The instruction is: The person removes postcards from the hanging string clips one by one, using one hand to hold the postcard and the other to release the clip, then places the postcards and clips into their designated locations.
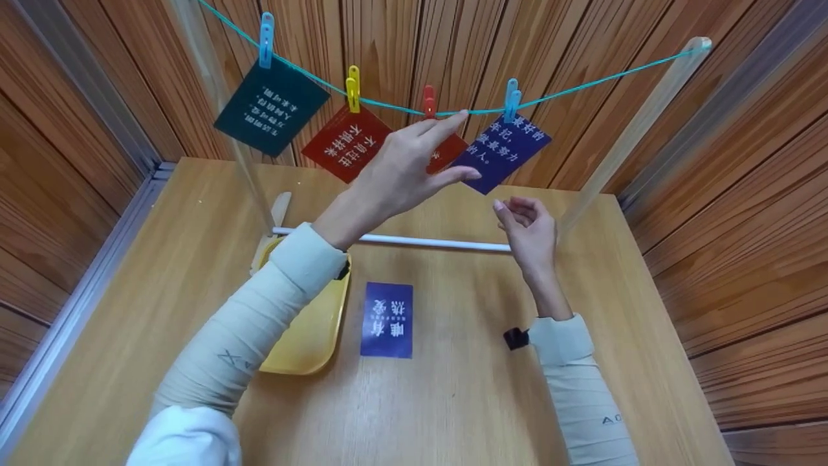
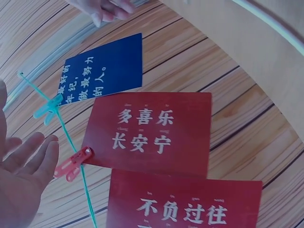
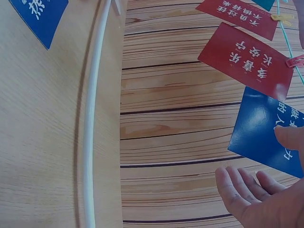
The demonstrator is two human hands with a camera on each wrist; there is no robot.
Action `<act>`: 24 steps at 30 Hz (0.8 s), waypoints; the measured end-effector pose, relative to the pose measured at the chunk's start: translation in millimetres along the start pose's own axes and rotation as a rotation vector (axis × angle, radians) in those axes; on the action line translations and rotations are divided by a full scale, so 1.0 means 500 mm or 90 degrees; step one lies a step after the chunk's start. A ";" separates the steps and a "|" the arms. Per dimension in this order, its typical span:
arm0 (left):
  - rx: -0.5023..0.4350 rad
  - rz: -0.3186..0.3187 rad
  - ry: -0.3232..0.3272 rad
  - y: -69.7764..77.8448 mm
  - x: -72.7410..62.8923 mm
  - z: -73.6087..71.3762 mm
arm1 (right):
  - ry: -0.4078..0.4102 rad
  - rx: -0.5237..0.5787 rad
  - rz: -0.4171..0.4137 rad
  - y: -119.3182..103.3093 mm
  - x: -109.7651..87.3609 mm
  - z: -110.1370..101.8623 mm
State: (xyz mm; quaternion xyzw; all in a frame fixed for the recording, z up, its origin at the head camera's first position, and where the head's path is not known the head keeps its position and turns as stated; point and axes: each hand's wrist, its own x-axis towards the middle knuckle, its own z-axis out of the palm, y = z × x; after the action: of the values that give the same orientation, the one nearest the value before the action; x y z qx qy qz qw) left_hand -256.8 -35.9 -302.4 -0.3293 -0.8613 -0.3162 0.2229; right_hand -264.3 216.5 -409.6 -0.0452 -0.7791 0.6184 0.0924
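My left hand [image 1: 404, 168] is in front of the red clothespin [image 1: 429, 97], fingers extended and nothing held. That clothespin fastens a red card [image 2: 147, 133] to the teal string [image 1: 601, 79]; in the head view the hand covers much of this card. To its right, a blue clothespin [image 1: 512, 100] holds a dark blue card [image 1: 501, 155]. Just below that card is my right hand [image 1: 533, 236], its fingers loosely bent around nothing. Further left hang another red card [image 1: 346, 142] under a yellow clothespin [image 1: 353, 90] and a dark green card [image 1: 272, 107] under a light blue clothespin [image 1: 266, 40].
A blue card [image 1: 387, 320] lies on the wooden table [image 1: 446, 401]. Beside it, partly behind my left forearm, is a yellow tray [image 1: 310, 349]. A white bar [image 1: 440, 243] crosses between the uprights, and the right post [image 1: 634, 136] stands beyond my right hand.
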 end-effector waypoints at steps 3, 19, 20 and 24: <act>-0.003 0.003 -0.003 0.005 0.015 0.006 | 0.003 -0.004 0.012 -0.002 0.003 -0.003; 0.036 -0.010 0.006 0.006 0.059 0.023 | 0.002 0.011 -0.006 -0.008 0.027 0.007; 0.038 -0.013 0.004 0.006 0.062 0.025 | 0.002 0.012 -0.009 -0.008 0.028 0.007; 0.057 -0.019 -0.008 0.006 0.079 0.034 | 0.005 0.010 -0.003 -0.013 0.031 0.007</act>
State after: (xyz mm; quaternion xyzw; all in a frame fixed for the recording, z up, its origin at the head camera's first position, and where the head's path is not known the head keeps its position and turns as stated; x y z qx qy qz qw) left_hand -284.6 -5.5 -289.9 -0.3082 -0.8810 -0.2783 0.2270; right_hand -279.6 214.7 -402.9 -0.0452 -0.7740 0.6241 0.0970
